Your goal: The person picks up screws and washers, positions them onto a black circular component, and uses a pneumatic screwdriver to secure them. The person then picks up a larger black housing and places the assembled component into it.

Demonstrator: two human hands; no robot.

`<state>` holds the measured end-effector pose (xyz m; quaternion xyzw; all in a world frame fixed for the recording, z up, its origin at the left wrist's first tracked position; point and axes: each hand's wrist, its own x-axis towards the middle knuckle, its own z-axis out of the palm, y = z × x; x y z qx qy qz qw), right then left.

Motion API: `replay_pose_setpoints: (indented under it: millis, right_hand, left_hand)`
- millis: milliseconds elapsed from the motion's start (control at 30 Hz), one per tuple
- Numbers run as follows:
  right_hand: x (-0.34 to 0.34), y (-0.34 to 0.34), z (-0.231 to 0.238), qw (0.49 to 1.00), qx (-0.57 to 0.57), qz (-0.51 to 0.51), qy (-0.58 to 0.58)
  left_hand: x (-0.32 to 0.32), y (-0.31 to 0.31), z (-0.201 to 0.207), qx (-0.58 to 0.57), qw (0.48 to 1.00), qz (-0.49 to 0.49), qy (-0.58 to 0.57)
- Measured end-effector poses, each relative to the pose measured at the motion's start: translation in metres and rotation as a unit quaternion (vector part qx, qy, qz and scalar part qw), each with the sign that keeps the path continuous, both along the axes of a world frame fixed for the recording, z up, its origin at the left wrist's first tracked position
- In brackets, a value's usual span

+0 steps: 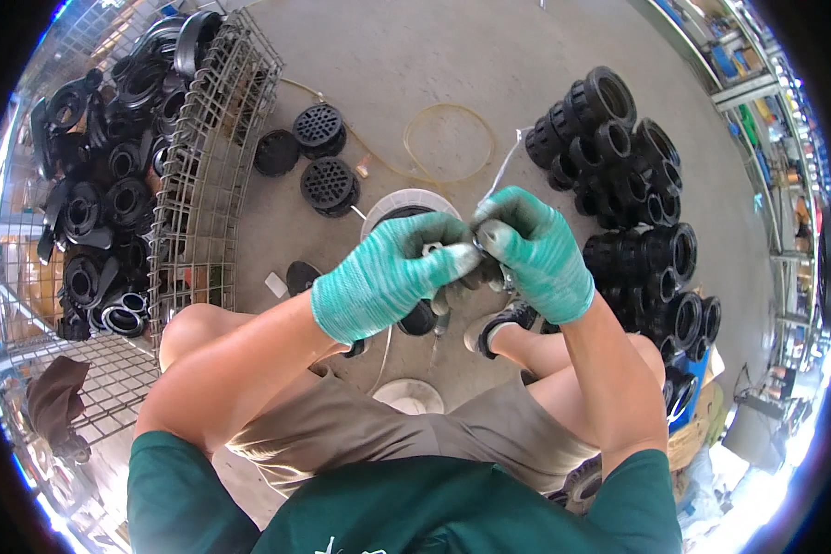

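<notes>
Both hands wear green knit gloves with grey palms and meet in front of me, over a white round bucket (388, 205) with something black on it. My left hand (392, 268) is closed in a pinch, thumb pointing toward the other hand. My right hand (537, 251) is also closed, its thumb and fingers pressed together. Small shiny metal bits (507, 276) show at the fingertips, mostly covered, so I cannot tell what they are. A thin whitish strip (503, 166) rises beyond my right hand; whether it is held is unclear.
Left stands a wire cage (214, 120) full of black plastic parts. Black perforated round pieces (329, 185) sit on the floor beyond my hands, near a coiled yellowish hose (448, 106). Stacked black ribbed fittings (609, 157) line the right, before shelving (748, 90).
</notes>
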<state>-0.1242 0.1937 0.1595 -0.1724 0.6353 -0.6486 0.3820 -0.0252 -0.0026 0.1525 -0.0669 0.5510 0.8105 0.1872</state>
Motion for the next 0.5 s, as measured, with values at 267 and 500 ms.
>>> replay_pose_setpoints:
  millis: [267,500]
  right_hand:
    - [0.007,-0.036,0.1,0.759,0.128,0.264,0.581]
    - [0.058,-0.002,0.164,0.698,0.104,0.289,0.647]
  left_hand:
    - [-0.001,-0.019,-0.014,-0.036,0.989,0.12,-0.073]
    - [0.017,-0.014,0.004,0.012,0.994,0.082,-0.073]
